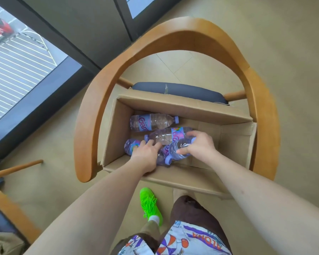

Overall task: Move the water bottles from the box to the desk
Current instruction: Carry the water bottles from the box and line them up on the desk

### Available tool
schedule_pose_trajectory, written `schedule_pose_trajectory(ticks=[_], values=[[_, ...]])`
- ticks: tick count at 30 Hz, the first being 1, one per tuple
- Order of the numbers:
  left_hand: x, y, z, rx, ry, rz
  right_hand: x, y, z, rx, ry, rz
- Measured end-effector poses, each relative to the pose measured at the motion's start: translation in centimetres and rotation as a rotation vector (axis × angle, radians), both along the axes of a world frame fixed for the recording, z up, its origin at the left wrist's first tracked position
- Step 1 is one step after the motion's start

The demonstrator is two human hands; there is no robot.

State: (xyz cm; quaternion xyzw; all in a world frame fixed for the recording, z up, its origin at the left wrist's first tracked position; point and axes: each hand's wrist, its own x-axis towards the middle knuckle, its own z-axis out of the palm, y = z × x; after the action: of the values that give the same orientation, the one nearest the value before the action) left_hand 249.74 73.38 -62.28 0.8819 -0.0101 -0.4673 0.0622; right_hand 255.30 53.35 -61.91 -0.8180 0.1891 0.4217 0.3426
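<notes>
An open cardboard box (234,133) sits on a chair seat, with several clear water bottles with purple caps and labels lying inside. My left hand (145,155) reaches into the box and curls round a bottle (131,146) at the near left. My right hand (199,144) grips another bottle (175,150) that lies tilted over the others. A third bottle (153,122) lies untouched at the far left of the box, and one more (166,135) lies between it and my hands. No desk is in view.
The box rests on a wooden armchair (173,39) with a curved back and dark cushion (179,90). Its arms flank the box closely. A window (18,57) runs along the left. Another chair's edge (7,205) is at the lower left. My green shoe (149,203) stands below the box.
</notes>
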Motion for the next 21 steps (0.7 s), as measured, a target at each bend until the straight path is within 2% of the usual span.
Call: schedule_pose_trajectory(ticks=[3,5,8,11,18,21], values=[[0.1,-0.1,-0.9,-0.03,0.061,0.005,-1.6,0.1,-0.5,0.133,-0.073,-0.273],[1.1,0.0,-1.3,-0.018,0.094,-0.066,-2.1,0.7,-0.9,0.186,-0.111,-0.416],[3.2,0.8,-1.5,0.013,0.184,-0.265,-3.0,2.0,-1.7,0.186,-0.135,-0.527],[4.1,0.4,-2.1,0.031,0.23,-0.347,-4.1,3.3,-2.7,0.225,-0.112,-0.635],[3.8,1.2,-1.4,-0.081,0.168,-0.215,-4.4,3.3,-2.8,0.155,-0.089,-0.541],[3.9,1.7,0.0,-0.113,0.079,-0.188,-3.5,3.5,-1.8,0.107,-0.102,-0.436]])
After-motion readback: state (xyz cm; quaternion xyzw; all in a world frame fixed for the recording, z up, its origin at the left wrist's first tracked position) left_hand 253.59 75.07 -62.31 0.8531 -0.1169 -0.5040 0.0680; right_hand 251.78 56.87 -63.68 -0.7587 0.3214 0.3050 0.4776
